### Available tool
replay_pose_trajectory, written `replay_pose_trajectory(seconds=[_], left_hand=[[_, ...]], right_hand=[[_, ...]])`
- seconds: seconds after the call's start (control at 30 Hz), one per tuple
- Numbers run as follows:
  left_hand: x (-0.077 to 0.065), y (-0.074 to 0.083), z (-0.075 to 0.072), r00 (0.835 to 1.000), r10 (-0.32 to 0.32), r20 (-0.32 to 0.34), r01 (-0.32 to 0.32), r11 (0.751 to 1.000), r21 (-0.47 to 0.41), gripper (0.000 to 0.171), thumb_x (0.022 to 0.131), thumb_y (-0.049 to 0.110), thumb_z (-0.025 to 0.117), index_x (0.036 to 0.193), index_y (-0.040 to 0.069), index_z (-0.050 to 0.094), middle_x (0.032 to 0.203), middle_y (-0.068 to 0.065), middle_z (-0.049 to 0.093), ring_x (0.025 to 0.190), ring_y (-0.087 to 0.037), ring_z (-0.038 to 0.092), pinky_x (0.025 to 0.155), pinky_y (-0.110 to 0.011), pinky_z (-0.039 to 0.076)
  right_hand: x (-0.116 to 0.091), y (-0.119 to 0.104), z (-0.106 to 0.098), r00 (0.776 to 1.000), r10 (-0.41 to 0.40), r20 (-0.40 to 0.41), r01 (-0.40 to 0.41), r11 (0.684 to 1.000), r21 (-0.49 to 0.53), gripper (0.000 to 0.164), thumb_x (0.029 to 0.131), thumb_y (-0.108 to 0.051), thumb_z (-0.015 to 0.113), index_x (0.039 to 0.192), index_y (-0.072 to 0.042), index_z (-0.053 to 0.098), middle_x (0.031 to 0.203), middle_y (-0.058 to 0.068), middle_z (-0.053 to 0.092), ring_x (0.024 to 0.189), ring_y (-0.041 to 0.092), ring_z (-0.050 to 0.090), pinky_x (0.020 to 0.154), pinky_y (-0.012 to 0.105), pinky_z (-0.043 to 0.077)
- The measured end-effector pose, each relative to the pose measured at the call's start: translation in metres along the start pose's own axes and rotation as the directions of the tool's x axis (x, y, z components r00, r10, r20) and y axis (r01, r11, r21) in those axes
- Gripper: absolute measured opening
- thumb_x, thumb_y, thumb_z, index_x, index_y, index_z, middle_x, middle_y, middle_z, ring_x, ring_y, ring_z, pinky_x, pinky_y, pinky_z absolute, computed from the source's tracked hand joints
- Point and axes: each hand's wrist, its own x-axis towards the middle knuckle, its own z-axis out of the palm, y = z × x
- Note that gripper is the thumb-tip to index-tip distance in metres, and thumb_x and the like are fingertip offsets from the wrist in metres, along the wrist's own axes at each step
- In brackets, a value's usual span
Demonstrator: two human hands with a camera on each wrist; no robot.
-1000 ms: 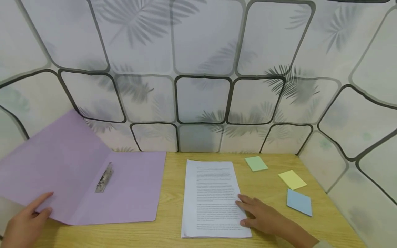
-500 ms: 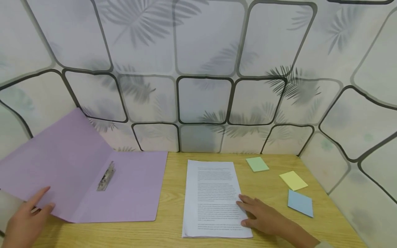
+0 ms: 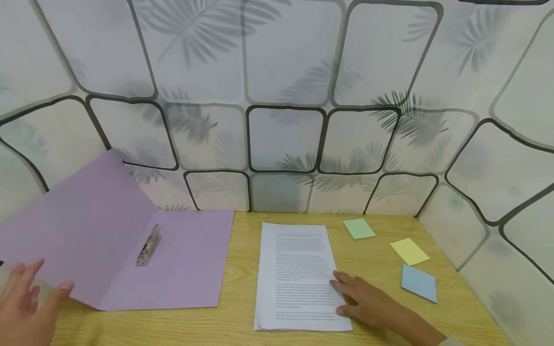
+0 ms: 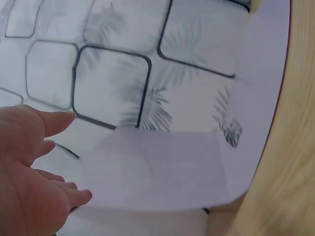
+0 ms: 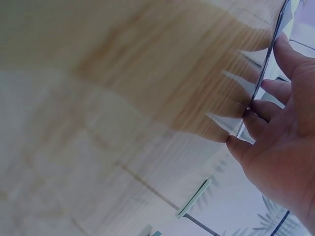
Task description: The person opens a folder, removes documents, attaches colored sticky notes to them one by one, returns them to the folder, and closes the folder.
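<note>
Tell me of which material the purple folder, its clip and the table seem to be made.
Purple folder: probably plastic, possibly coated card; it looks thin, matte and evenly coloured.
Clip: likely shiny metal, silvery grey with light and dark patches.
Table: wood or wood-look laminate; pale grain shows, and reflections in the right wrist view suggest gloss.
</note>
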Motion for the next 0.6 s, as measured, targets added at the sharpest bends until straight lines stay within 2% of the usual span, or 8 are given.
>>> replay_pose_trajectory(seconds=[0.1, 0.17, 0.23, 0.3, 0.33, 0.43, 0.5, 0.6], left_hand=[[-0.014, 0.013, 0.008, 0.999, 0.006, 0.038, -0.006, 1.000, -0.007, 0.069, 0.102, 0.013, 0.059, 0.160, 0.030, 0.025, 0.166, 0.014, 0.008, 0.152, -0.006, 0.014, 0.115, -0.007, 0.019], [-0.023, 0.019, 0.018, 0.991, 0.083, 0.104, -0.082, 0.997, -0.008, 0.071, 0.101, 0.011, 0.061, 0.160, 0.028, 0.026, 0.165, 0.014, 0.016, 0.148, 0.000, 0.022, 0.108, -0.002, 0.027], [-0.032, 0.027, 0.031, 0.972, 0.167, 0.164, -0.166, 0.986, -0.022, 0.072, 0.099, 0.009, 0.064, 0.159, 0.026, 0.029, 0.161, 0.014, 0.027, 0.139, 0.009, 0.032, 0.100, 0.002, 0.033], [-0.040, 0.034, 0.046, 0.932, 0.295, 0.211, -0.291, 0.955, -0.052, 0.072, 0.096, 0.003, 0.066, 0.158, 0.018, 0.033, 0.156, 0.014, 0.033, 0.132, 0.014, 0.037, 0.094, 0.003, 0.035], [-0.044, 0.036, 0.054, 0.904, 0.359, 0.232, -0.352, 0.933, -0.072, 0.071, 0.095, 0.000, 0.067, 0.157, 0.015, 0.036, 0.153, 0.015, 0.036, 0.128, 0.016, 0.038, 0.094, 0.003, 0.035], [-0.054, 0.045, 0.078, 0.837, 0.466, 0.288, -0.451, 0.884, -0.119, 0.068, 0.093, 0.000, 0.069, 0.154, 0.009, 0.041, 0.150, 0.015, 0.039, 0.126, 0.019, 0.038, 0.097, 0.003, 0.035], [-0.060, 0.049, 0.093, 0.801, 0.496, 0.336, -0.477, 0.867, -0.144, 0.064, 0.093, 0.002, 0.070, 0.151, 0.008, 0.044, 0.151, 0.005, 0.043, 0.127, 0.018, 0.038, 0.099, 0.002, 0.035], [-0.069, 0.054, 0.117, 0.767, 0.455, 0.453, -0.445, 0.885, -0.135, 0.060, 0.096, 0.013, 0.070, 0.151, 0.010, 0.045, 0.152, -0.009, 0.046, 0.131, 0.006, 0.044, 0.101, -0.001, 0.035]], right_hand=[[0.000, 0.000, -0.001, 1.000, -0.002, -0.001, 0.002, 1.000, -0.001, 0.076, 0.096, -0.059, 0.056, 0.152, -0.009, 0.044, 0.162, 0.016, 0.033, 0.145, 0.045, 0.035, 0.115, 0.066, 0.026], [-0.001, 0.001, -0.001, 1.000, -0.004, -0.003, 0.004, 1.000, -0.004, 0.077, 0.095, -0.060, 0.056, 0.152, -0.009, 0.044, 0.162, 0.016, 0.034, 0.145, 0.045, 0.035, 0.115, 0.067, 0.026], [-0.001, 0.002, -0.001, 1.000, -0.003, -0.007, 0.003, 1.000, -0.005, 0.077, 0.096, -0.060, 0.056, 0.152, -0.009, 0.044, 0.162, 0.016, 0.034, 0.145, 0.045, 0.035, 0.115, 0.067, 0.026], [-0.002, 0.003, -0.001, 1.000, -0.002, -0.008, 0.002, 1.000, -0.006, 0.077, 0.096, -0.060, 0.056, 0.152, -0.009, 0.045, 0.162, 0.016, 0.034, 0.145, 0.045, 0.035, 0.115, 0.067, 0.026], [-0.002, 0.003, -0.001, 1.000, -0.002, -0.008, 0.002, 1.000, -0.008, 0.077, 0.095, -0.060, 0.056, 0.152, -0.009, 0.045, 0.162, 0.016, 0.034, 0.145, 0.045, 0.035, 0.115, 0.067, 0.026], [-0.001, 0.002, -0.001, 1.000, 0.001, -0.001, -0.001, 1.000, 0.000, 0.078, 0.095, -0.061, 0.056, 0.152, -0.009, 0.044, 0.162, 0.016, 0.033, 0.146, 0.044, 0.035, 0.116, 0.066, 0.025], [0.000, 0.001, -0.001, 1.000, 0.005, 0.004, -0.005, 1.000, 0.009, 0.077, 0.095, -0.061, 0.056, 0.152, -0.010, 0.045, 0.162, 0.016, 0.033, 0.146, 0.043, 0.034, 0.116, 0.066, 0.025], [0.001, 0.000, -0.001, 1.000, 0.014, 0.011, -0.014, 1.000, 0.012, 0.077, 0.095, -0.061, 0.056, 0.152, -0.011, 0.045, 0.163, 0.015, 0.032, 0.147, 0.043, 0.033, 0.117, 0.066, 0.024]])
